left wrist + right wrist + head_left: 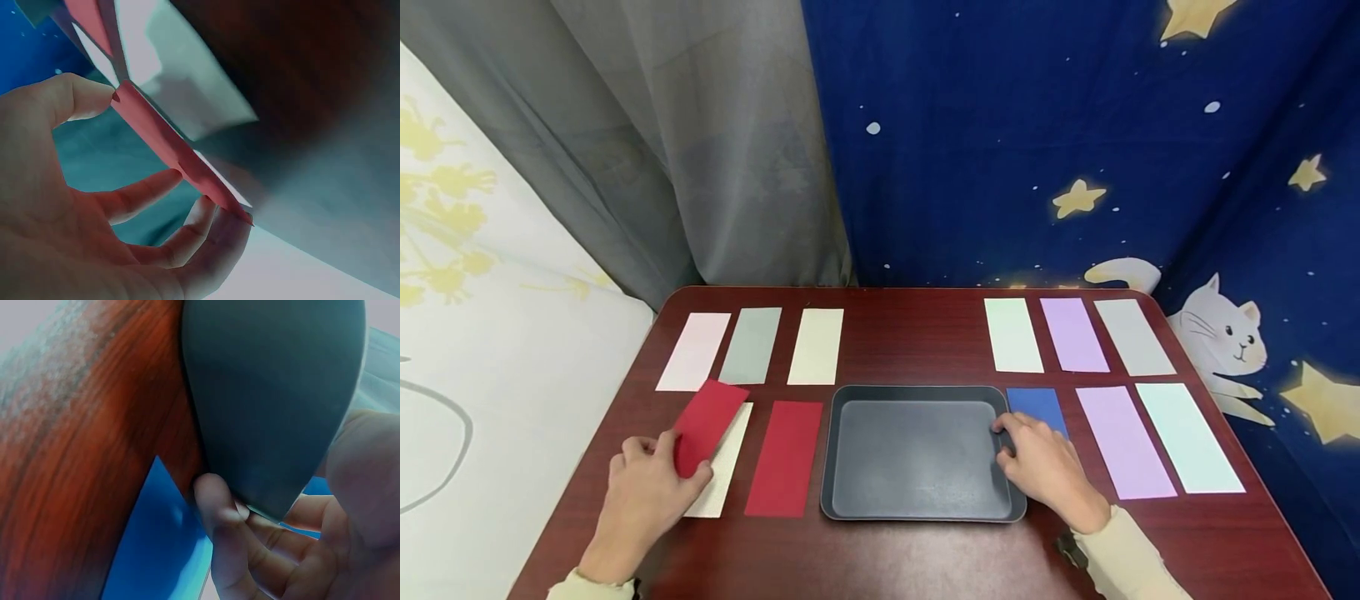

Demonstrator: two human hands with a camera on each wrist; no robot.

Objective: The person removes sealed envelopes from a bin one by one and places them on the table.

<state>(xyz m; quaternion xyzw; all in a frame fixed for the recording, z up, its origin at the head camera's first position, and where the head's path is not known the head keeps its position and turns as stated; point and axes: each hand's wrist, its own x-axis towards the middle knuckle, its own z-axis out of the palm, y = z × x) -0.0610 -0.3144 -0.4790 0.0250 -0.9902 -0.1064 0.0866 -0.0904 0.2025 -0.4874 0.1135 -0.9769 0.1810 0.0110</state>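
My left hand (647, 492) pinches a red paper card (711, 423) between thumb and fingers. The card is tilted above a cream card (722, 467), partly covering it. In the left wrist view the red card (165, 134) is seen nearly edge-on, thumb at one end and fingertips along its lower side. My right hand (1048, 467) grips the right rim of a dark grey rectangular tray (921, 458). The right wrist view has its fingers curled at the edge of the tray (269, 394). A blue card (1037, 404) lies beside the tray, partly hidden by this hand.
Another red card (784, 458) lies left of the tray. Pink (692, 352), grey-green (751, 346) and cream (816, 346) cards lie at the back left. On the right are mint (1190, 437), lilac (1126, 442) and several other cards. Curtains (970, 167) hang behind the table.
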